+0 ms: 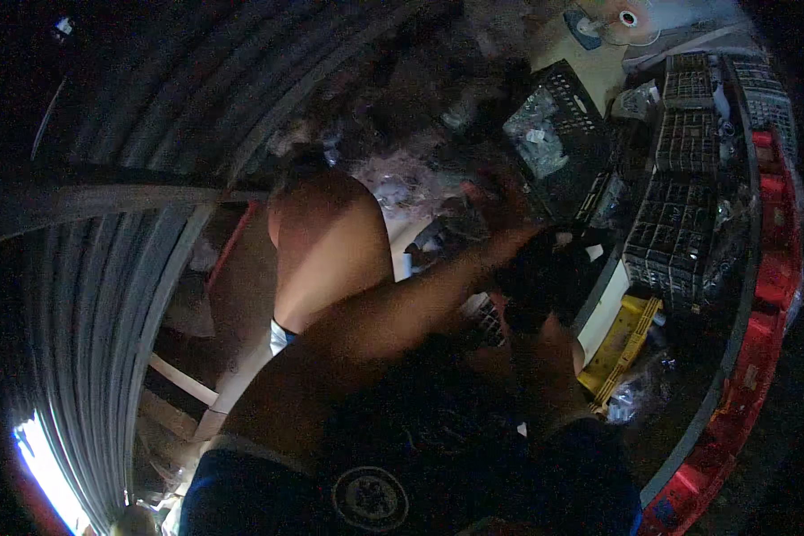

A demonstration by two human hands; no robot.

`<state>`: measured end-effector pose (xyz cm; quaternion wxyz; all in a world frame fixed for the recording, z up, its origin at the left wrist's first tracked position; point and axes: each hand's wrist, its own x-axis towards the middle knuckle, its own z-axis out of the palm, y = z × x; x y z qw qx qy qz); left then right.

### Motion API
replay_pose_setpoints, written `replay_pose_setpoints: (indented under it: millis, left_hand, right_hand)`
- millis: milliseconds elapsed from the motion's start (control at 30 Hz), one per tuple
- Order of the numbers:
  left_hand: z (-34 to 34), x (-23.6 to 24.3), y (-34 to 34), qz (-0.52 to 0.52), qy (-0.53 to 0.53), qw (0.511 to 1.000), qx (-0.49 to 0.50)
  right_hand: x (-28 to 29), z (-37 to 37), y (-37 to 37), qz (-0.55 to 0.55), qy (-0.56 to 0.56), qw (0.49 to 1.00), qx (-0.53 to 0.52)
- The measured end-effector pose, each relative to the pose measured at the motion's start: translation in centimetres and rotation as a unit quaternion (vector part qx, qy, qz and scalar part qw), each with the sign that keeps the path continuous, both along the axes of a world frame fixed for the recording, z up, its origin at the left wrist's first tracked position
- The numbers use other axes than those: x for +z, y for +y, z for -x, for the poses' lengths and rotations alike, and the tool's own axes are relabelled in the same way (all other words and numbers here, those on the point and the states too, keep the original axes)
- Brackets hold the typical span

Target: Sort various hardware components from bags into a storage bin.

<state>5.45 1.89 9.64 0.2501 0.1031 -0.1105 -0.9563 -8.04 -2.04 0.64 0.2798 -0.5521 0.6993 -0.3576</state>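
Both my forearms reach toward a black bundle (554,272) with small pale patches, right of the middle of the view. My left hand (525,241) comes to its upper left side, and my right hand (545,335) to its lower side. In the dim light I cannot tell whether the black is gloves or something held. Fingers of both hands are lost in shadow and dark material. Just beyond them stands a black crate (558,170) with clear plastic packaging (538,143) in it.
Dark slatted crates (670,232) are stacked on the right, near a yellow crate (618,348). A long red rail (773,259) curves along the right side. Corrugated metal sheeting (107,330) stands at left. My bent bare leg (330,241) is in the middle, with dim clutter beyond.
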Motion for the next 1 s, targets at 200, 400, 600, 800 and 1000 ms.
replay_pose_setpoints:
  millis: [200,400,600,800,1000]
  left_hand:
    - [-2.4,1.0,-0.6,0.020,-0.079,0.996,0.022]
    - [-2.6,-0.7,-0.3,-0.074,-0.090,0.990,0.084]
    - [-6.9,-5.6,-2.2,-0.136,0.347,0.916,0.150]
    - [-12.1,-6.4,-1.9,0.488,-0.591,0.625,0.146]
    - [-12.2,-4.3,0.1,0.281,-0.710,0.631,0.139]
  right_hand:
    - [-2.4,-8.3,-4.9,-0.052,0.224,0.910,0.345]
    - [-5.4,-9.0,-2.7,-0.080,0.174,0.927,0.321]
    - [-17.1,-0.8,8.8,-0.051,0.086,0.990,0.101]
    - [-29.9,5.3,23.0,-0.202,0.128,0.971,0.021]
    - [-38.9,1.4,22.7,-0.354,-0.039,0.934,0.020]
